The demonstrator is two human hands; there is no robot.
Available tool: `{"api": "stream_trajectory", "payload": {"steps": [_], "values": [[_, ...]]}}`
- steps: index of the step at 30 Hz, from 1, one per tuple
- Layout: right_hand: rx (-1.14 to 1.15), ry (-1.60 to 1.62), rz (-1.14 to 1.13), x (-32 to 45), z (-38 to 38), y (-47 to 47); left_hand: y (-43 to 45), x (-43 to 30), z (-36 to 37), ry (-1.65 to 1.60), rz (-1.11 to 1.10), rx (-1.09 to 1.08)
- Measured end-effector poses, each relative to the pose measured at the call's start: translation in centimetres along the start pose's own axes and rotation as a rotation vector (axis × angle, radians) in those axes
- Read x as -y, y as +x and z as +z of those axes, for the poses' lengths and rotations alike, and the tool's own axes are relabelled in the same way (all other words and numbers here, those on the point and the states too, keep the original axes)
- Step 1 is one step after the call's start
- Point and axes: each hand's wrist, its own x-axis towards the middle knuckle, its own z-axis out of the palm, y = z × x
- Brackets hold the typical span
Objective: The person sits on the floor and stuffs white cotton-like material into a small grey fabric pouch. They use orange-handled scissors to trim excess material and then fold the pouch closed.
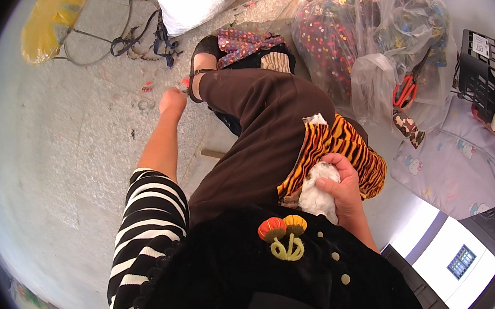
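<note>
My right hand (340, 187) grips a wad of white fluffy stuffing (322, 187) over my lap, with the thumb on top of it. Beneath and around that hand, tiger-striped fabric (362, 159) lies across my thigh. White material (315, 120) pokes out at the fabric's far end. On the left, my left hand (173, 102) reaches down to floor level beside my black shoe (206, 48). A small red thing (185, 83) shows just past its knuckles. The fingers of that hand are turned away, so whether they hold anything is hidden.
Clear plastic bags of patterned fabric (326, 40) stand at upper right, with red-handled scissors (405, 90) against them. A lilac printed cushion (450, 163) and a black plastic basket (478, 68) lie right. Dark straps (161, 36) and a yellow bag (48, 30) lie upper left.
</note>
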Motion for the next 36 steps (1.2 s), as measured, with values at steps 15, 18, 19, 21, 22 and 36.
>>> {"api": "stream_trajectory", "payload": {"steps": [15,18,19,21,22,36], "values": [[0.015,-0.017,-0.027,-0.8,-0.2,0.2,-7.0,12.0,-10.7,0.183,-0.349,-0.093],[0.022,-0.020,-0.030,-0.6,-0.3,0.2,-4.0,11.2,-7.6,-0.087,0.011,-0.171],[0.019,-0.017,-0.034,-0.7,-0.3,0.2,-3.6,8.5,-6.9,-0.245,0.093,-0.151],[0.013,-0.015,-0.045,-0.8,-0.1,-0.1,-3.7,2.5,-6.0,-0.648,0.222,0.097],[0.042,-0.022,-0.043,-0.7,-0.6,0.7,-6.1,-1.0,-6.6,-0.774,0.294,0.154],[0.037,-0.023,-0.042,-0.2,-0.5,0.3,-1.0,-1.1,-1.7,-0.405,0.067,-0.148]]}}
